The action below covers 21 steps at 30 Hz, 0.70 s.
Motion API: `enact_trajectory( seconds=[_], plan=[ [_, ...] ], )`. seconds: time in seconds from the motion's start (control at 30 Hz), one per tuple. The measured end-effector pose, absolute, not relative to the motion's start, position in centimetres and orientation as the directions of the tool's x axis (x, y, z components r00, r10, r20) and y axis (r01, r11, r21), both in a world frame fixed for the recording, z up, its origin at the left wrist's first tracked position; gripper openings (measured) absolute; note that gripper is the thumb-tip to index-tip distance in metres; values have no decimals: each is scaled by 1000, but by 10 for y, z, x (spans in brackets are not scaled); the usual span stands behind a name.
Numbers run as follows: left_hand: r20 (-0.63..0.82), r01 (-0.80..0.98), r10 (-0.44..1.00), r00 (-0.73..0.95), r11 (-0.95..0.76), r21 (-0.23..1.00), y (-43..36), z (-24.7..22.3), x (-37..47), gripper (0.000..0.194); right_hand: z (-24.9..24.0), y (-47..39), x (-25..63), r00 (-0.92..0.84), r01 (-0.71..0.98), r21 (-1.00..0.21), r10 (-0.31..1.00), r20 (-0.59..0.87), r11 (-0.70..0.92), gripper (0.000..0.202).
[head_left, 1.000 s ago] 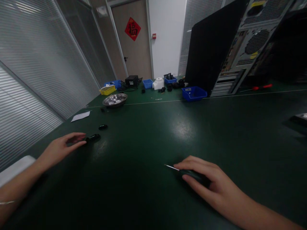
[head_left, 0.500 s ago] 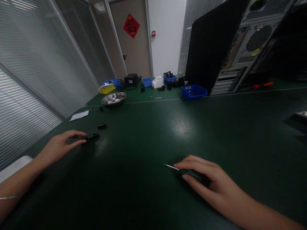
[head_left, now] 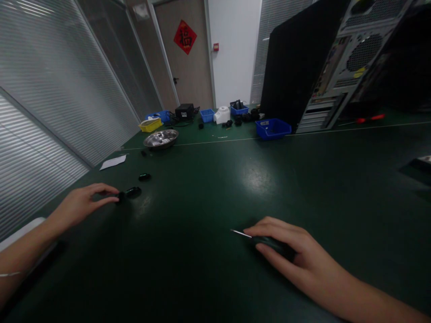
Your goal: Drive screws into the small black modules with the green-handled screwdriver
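Observation:
In the head view my right hand (head_left: pixel 286 246) is closed around a screwdriver (head_left: pixel 274 244) with a dark handle; its thin metal shaft points left, just above or on the green table. At the left, my left hand (head_left: pixel 89 202) pinches a small black part (head_left: pixel 120 196) between thumb and fingertips, low over the tabletop. Just right of it lies a black piece with a greenish marking (head_left: pixel 134 192), and a similar black piece (head_left: pixel 144 176) rests a little farther back. The exact kind of these small parts is too dark to tell.
A round metal dish (head_left: pixel 160 139), a yellow tray (head_left: pixel 150 125) and a blue bin (head_left: pixel 272 129) stand toward the back. A large black computer case (head_left: pixel 299 67) rises at the back right. White paper (head_left: pixel 113 162) lies at the left, and a red-handled tool (head_left: pixel 370 119) far right.
My left hand has shifted slightly left with the small black part, opening a gap to the piece beside it. My right hand and the screwdriver have hardly moved.

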<state>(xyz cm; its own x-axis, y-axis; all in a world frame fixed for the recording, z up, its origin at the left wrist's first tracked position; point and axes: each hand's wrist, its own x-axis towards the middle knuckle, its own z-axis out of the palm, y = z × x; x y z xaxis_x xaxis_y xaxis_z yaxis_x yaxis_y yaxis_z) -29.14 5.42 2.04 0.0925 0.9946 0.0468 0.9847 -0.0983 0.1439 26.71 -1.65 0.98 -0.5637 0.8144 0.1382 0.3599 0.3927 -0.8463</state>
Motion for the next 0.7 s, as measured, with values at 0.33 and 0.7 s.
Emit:
enact_trajectory(
  seconds=[0.33, 0.7],
  plan=[
    [56, 982, 990, 127, -133, 131, 55, 22, -289, 64, 9, -15, 267, -569, 356, -850, 811, 133, 389, 26],
    [52, 981, 988, 146, -152, 120, 54, 27, -289, 65, 10, -17, 269, -566, 366, -846, 815, 128, 387, 26]
  ],
)
